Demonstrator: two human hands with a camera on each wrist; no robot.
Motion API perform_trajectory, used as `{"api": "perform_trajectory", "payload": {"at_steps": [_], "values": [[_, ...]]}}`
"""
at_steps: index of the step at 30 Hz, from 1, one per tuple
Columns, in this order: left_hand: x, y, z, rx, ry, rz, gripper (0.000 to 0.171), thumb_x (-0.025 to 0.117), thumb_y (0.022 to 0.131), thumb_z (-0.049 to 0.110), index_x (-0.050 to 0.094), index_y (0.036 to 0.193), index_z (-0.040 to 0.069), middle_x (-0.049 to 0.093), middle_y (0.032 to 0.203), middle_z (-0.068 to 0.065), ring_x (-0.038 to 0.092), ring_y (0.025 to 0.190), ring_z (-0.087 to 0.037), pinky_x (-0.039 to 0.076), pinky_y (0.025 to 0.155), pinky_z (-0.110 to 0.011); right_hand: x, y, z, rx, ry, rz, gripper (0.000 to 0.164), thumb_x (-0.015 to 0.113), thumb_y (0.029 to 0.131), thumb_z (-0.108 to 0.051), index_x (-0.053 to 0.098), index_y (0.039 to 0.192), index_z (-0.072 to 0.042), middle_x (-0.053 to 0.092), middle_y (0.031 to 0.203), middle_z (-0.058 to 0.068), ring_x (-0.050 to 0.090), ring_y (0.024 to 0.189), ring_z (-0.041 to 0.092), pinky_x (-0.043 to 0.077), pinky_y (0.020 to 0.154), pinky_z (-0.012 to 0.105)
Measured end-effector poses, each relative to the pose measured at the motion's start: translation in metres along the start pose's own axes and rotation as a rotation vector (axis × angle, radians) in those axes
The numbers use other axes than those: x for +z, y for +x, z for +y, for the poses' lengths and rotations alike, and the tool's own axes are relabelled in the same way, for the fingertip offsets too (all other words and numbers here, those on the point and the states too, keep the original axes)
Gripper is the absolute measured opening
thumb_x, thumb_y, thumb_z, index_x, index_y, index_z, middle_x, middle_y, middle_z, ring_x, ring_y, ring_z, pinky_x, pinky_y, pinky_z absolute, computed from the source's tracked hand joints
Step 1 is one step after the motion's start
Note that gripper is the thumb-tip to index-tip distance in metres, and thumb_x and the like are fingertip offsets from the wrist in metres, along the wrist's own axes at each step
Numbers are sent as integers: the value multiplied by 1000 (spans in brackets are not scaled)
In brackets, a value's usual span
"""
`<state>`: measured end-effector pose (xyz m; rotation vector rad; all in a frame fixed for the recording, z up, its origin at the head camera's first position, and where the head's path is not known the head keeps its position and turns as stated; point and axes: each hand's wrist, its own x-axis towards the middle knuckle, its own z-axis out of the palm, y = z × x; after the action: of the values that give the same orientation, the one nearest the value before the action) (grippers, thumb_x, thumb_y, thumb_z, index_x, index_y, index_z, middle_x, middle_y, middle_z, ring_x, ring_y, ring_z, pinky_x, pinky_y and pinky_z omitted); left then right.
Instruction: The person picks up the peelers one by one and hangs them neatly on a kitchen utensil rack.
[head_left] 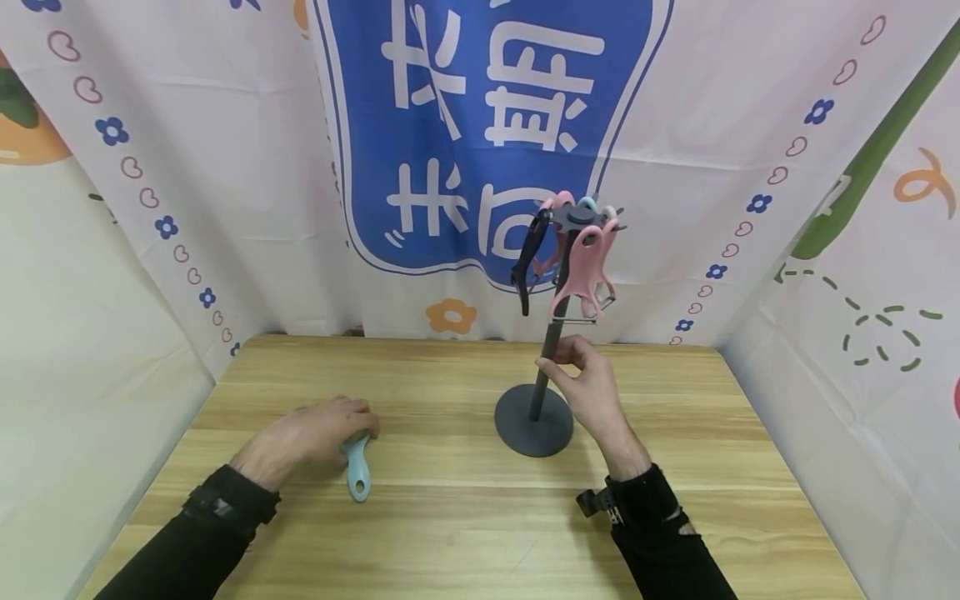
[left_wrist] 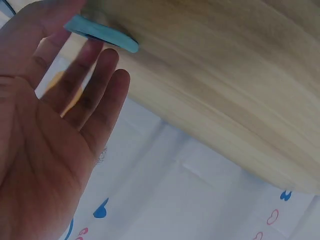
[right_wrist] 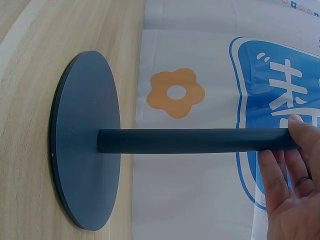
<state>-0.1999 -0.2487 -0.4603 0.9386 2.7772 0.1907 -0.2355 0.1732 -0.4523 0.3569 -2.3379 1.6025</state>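
My left hand (head_left: 322, 429) is low over the left of the table, pinching a utensil with a light blue handle (head_left: 358, 472). The handle has a hole at its end and points toward me; the hand hides its head. In the left wrist view, the thumb and index finger meet at one end of the blue handle (left_wrist: 105, 35), other fingers extended. My right hand (head_left: 588, 383) grips the dark pole of a hanging stand (head_left: 534, 421) between thumb and fingers. In the right wrist view, the pole (right_wrist: 195, 140) rises from a round base (right_wrist: 87, 145).
From hooks at the stand's top hang several peelers, among them a pink peeler (head_left: 587, 271) and a black-handled utensil (head_left: 530, 258). The wooden table (head_left: 450, 533) meets a printed cloth backdrop (head_left: 300, 275) at its back edge, with cloth walls at both sides.
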Motion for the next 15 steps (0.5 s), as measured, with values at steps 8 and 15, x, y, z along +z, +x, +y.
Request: {"api": "perform_trajectory", "payload": {"at_steps": [8,15], "values": [[4,5,7,-96,-38,9,39,87,80,16,71,115,18,57,98,2,54,84,-14,53,72,-36,0,0,0,-6,2,-1,26,78,93,-35,69,109,-18,71,103,0,68,99,17,60,84,42],[6,7,15,-176,-14,17,36,86,82,18,70,114,13,54,92,-1,51,78,-17,50,65,-35,2,0,0,14,18,6,25,78,93,-27,69,112,-12,72,105,6,68,101,22,59,85,47]]}}
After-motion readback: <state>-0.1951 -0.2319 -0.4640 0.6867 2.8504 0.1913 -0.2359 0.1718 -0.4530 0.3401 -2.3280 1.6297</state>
